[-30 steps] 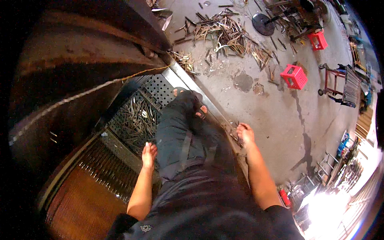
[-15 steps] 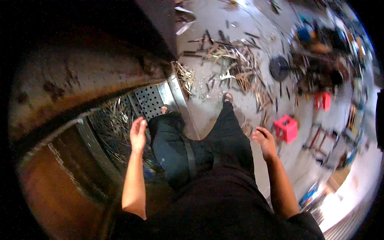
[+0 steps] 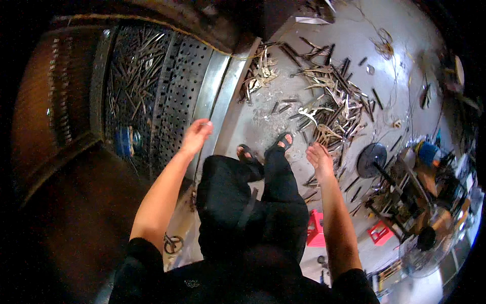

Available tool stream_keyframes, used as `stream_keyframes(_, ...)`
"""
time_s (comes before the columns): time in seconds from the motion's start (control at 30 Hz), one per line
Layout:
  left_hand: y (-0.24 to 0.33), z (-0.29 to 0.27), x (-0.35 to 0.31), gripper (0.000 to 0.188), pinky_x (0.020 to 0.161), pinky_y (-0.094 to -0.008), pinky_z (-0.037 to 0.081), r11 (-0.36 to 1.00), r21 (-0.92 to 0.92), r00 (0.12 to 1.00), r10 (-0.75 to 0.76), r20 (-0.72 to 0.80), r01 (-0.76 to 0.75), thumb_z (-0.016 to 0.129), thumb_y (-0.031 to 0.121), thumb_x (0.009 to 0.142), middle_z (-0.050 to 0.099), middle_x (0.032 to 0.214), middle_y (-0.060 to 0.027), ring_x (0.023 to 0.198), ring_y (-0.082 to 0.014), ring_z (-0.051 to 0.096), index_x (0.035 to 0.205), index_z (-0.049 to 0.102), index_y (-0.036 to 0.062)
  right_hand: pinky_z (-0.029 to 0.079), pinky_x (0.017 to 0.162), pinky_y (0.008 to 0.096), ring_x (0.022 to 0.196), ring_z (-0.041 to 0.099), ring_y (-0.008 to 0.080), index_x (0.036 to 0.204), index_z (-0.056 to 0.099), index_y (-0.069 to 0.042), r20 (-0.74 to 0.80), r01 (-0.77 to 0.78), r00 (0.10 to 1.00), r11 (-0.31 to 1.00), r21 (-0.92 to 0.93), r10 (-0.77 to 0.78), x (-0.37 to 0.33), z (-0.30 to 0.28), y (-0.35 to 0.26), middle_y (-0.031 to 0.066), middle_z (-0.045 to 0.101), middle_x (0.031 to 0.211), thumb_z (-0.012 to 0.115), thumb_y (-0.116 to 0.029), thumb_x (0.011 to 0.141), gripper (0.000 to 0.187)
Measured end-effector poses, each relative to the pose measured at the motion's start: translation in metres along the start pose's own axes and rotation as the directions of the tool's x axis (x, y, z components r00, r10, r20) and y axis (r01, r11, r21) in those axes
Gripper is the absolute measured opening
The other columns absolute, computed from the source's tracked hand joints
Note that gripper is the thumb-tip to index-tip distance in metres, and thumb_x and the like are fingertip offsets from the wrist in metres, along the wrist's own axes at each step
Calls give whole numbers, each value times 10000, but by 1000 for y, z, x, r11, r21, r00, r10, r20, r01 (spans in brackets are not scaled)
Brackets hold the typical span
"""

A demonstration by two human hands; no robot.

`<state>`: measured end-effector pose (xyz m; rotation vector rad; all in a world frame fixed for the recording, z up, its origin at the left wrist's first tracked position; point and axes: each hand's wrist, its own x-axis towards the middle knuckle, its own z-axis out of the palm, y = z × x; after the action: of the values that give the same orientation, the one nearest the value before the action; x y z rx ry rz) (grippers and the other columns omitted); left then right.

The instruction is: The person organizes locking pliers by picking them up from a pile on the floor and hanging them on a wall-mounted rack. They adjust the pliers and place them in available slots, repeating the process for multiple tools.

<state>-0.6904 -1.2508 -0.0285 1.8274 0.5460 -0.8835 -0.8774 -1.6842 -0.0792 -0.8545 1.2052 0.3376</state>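
My left hand (image 3: 198, 136) is raised in the air, open and holding nothing, nearest the metal ledge (image 3: 211, 91) of a large machine on the left. My right hand (image 3: 319, 156) is open too, its fingers stretched out and nothing in them. In the picture it sits by the lower edge of a loose pile of metal pieces (image 3: 334, 104), some dark bars, some pale and curved. Both my sandalled feet are on the grey floor short of that pile.
Beyond the ledge lie a perforated metal plate (image 3: 179, 76), a heap of thin metal pieces (image 3: 136, 66) and a blue container (image 3: 124, 141). To the right are a round black disc on a stand (image 3: 372, 160), pink-red plastic stools (image 3: 316, 230) and a fan (image 3: 425, 253).
My view has swung left toward the machine. The foot that was on the perforated plate is now on the floor beside the other. Both hands stay free.
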Motion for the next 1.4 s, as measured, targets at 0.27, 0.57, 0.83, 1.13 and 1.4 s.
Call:
stream_keyframes(0.27, -127, 103, 77, 635, 995, -358, 481, 932, -227, 958, -261, 120, 282, 658, 479, 962, 649, 1258, -127, 1148, -209, 629, 1422, 481, 79, 516, 823, 330, 974, 654, 251, 1295, 571, -68, 240, -75, 969, 996, 40, 63, 180, -42, 13, 97, 663, 1102, 622, -409, 988, 461)
stream_keyframes(0.57, -245, 188, 348, 1014, 1130, -399, 365, 949, -271, 968, -206, -143, 162, 567, 713, 886, 495, 1474, -215, 1344, -325, 505, 1555, 295, 2, 498, 887, 385, 968, 628, 246, 1220, 540, -63, 226, -57, 971, 993, -105, 79, 472, 104, 79, 104, 653, 1069, 662, -487, 947, 518)
stream_keyframes(0.83, -260, 228, 511, 1260, 1144, -436, 326, 903, -361, 850, -369, -376, 232, 473, 913, 760, 456, 1493, -283, 1391, -384, 432, 1399, 450, -173, 458, 784, 309, 841, 514, 152, 1289, 549, -4, 203, 139, 971, 989, -40, -128, 623, 201, 114, 80, 604, 1216, 763, -512, 875, 689)
stream_keyframes(1.13, -266, 243, 554, 1166, 1176, -404, 301, 833, -546, 801, -266, -536, -88, 823, 675, 701, 383, 1588, -118, 1432, -271, 374, 1541, 358, 13, 481, 669, 274, 826, 629, 161, 1215, 625, -133, 64, 207, 978, 939, -274, -197, 647, 244, 107, 15, 688, 1082, 800, -482, 850, 534)
stream_keyframes(1.4, -270, 246, 579, 942, 1074, -445, 419, 551, -833, 815, -457, -355, -53, 870, 535, 729, 498, 1470, -86, 1290, -250, 500, 1454, 455, 98, 513, 847, 400, 914, 619, 246, 1162, 608, 81, 227, 174, 964, 974, -148, -138, 665, 264, 130, 108, 647, 1023, 943, -300, 700, 687)
